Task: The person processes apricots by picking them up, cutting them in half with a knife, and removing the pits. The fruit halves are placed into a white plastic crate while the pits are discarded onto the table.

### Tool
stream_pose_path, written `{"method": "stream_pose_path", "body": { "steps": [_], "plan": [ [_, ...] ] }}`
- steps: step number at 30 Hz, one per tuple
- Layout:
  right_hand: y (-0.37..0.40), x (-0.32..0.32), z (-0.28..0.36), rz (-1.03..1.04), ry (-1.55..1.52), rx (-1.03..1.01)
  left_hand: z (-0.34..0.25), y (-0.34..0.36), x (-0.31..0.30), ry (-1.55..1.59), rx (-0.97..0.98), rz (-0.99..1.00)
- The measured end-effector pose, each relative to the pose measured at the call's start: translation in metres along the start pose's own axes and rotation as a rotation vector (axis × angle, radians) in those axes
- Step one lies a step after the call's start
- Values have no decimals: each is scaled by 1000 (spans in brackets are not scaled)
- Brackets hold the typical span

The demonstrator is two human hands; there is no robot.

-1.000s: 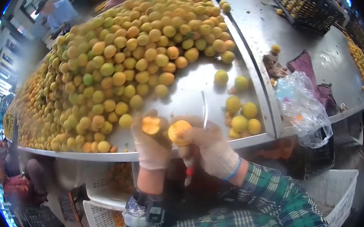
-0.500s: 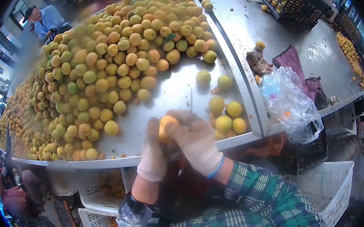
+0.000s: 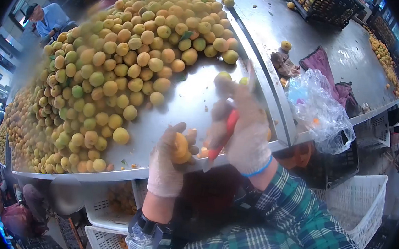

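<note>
Gloved and low at the metal table's front edge, my left hand is closed around a yellow-orange fruit. My right hand, in a pale glove with a blue cuff, is blurred and holds a red-handled tool. Its fingers reach toward a greenish fruit on the bare metal; whether they touch it cannot be made out. Most of the fruits under this hand are hidden. A large pile of yellow and orange fruits lies to the left.
A raised metal divider runs right of my right hand. Beyond it lie clear plastic bags, a purple cloth and a black crate. White crates stand below the table. A person in blue is at the far left.
My hands have come apart. The right hand has moved up and right, over the separate fruits, and the red handle now shows. My left hand stays low with fruit in it.
</note>
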State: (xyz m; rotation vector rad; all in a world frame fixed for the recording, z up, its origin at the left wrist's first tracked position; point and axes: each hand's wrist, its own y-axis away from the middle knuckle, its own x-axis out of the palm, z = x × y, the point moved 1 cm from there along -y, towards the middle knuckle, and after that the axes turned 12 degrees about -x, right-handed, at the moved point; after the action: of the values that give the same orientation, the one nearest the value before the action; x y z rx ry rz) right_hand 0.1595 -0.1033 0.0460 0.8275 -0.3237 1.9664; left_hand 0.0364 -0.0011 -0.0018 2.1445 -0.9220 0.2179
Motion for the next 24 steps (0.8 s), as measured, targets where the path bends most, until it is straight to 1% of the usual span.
{"method": "stream_pose_path", "body": {
  "steps": [1, 2, 4, 6, 8, 9, 10, 12, 13, 14, 16, 18, 19, 21, 22, 23, 24],
  "plan": [
    [-3, -3, 1, 12, -102, -25, 0, 1, 1, 4, -47, 13],
    [-4, -4, 2, 2, -101, -26, 2, 1, 3, 7, -95, 28],
    [-5, -4, 2, -38, -277, -63, 7, 7, 12, -15, -95, 10],
    [-4, 0, 6, -90, -254, -69, 10, 11, 20, -40, -92, -4],
    [-5, -1, 5, -62, -168, -122, 14, 14, 25, -40, -156, -11],
    [-7, -2, 2, -86, -154, -153, 17, 10, 23, -12, -185, 41],
    [-7, -4, 3, -94, -155, -157, 18, 12, 26, -18, -190, 44],
    [-6, -6, 3, -31, -147, -188, 18, 17, 31, -83, -156, 68],
    [-5, -7, 4, -10, -139, -248, 20, 16, 29, -84, -158, 67],
    [-5, -6, 5, -13, -140, -247, 22, 13, 25, -49, -160, 87],
    [-3, -4, 9, -6, -83, -308, 23, 8, 18, -13, -163, 107],
    [0, -3, 9, -7, -73, -338, 24, 4, 14, 91, -285, 130],
    [2, -2, 8, -7, -62, -370, 24, 8, 22, 90, -287, 130],
    [7, 2, 8, -17, -40, -407, 20, 21, 43, -100, -53, -74],
    [9, 3, 9, -24, -18, -444, 21, 18, 40, -101, -56, -74],
    [9, -1, 9, 50, -2, -468, 22, 14, 35, -66, -89, -15],
    [9, -1, 8, 47, -2, -468, 23, 12, 32, -32, -123, 42]
  ]
}}
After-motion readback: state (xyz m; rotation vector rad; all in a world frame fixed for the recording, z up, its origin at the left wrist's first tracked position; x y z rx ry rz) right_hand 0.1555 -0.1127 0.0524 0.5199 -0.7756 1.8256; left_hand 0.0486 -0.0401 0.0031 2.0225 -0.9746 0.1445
